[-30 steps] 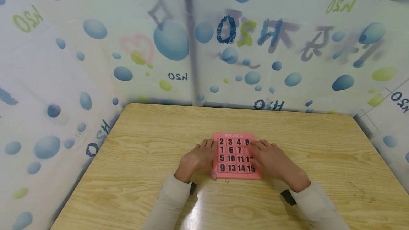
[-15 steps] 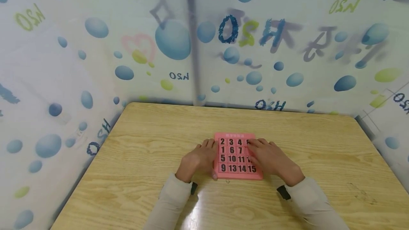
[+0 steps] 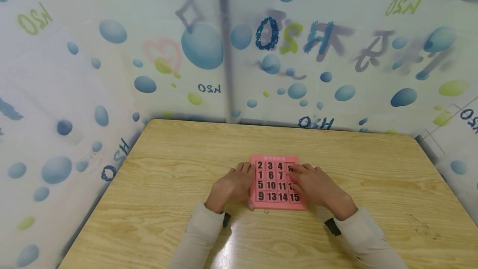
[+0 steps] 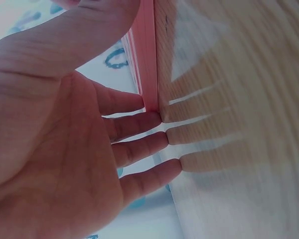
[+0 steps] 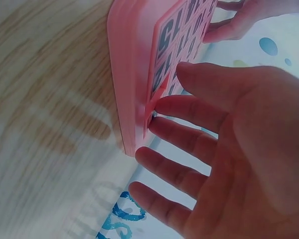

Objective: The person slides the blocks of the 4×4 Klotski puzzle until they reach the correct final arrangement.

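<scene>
A pink sliding number puzzle [image 3: 276, 206] lies flat on the wooden table, its black-numbered tiles facing up. My left hand [image 3: 233, 184] rests along its left side, thumb near the close corner. In the left wrist view, the extended fingers [image 4: 142, 149] touch the table, with the index fingertip against the puzzle's pink side. Over the right column is my right hand [image 3: 317, 187], its fingertips touching the 8 tile [image 3: 289, 169] and covering part of the 12. In the right wrist view, the index and middle fingers [image 5: 189, 109] reach loosely extended to the tiles near a gap.
The wooden table [image 3: 179, 157] extends around the puzzle on all sides. Behind it and to both sides hang pale sheets [image 3: 254, 78] printed with blue and green drops. A bright light reflection lies on the near part of the tabletop.
The 8 tile has slid slightly toward me, and a narrow gap shows above it. My right fingers have shifted a little with it. My left hand stays in place beside the puzzle.
</scene>
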{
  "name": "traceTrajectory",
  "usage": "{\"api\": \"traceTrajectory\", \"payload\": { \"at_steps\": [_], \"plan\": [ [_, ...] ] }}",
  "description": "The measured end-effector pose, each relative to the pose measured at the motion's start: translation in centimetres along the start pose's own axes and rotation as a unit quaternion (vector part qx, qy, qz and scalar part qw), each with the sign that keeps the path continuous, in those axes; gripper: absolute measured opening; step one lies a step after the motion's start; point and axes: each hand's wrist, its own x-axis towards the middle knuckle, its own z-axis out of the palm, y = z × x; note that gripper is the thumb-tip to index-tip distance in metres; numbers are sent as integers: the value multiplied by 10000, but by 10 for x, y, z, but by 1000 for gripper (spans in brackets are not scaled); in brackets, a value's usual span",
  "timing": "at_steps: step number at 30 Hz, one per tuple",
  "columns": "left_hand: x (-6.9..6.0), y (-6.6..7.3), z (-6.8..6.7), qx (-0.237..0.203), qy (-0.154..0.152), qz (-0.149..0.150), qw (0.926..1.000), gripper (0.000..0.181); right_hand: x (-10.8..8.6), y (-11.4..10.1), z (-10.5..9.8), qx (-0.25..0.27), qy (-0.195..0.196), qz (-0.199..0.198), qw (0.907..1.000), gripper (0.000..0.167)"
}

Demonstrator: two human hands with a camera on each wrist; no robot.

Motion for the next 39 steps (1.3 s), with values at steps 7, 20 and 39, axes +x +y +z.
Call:
{"api": "traceTrajectory", "payload": {
  "at_steps": [7,20,39],
  "plan": [
    [0,1,0,3,-11,-21,10000,121,-3,-3,-2,-15,15,-81,10000,37],
    [0,1,0,70,22,-2,10000,121,-6,-5,1,-160,93,-192,9996,33],
    [0,0,1,19,16,29,10000,121,-11,-7,-4,-305,95,-380,9988,31]
  ]
}}
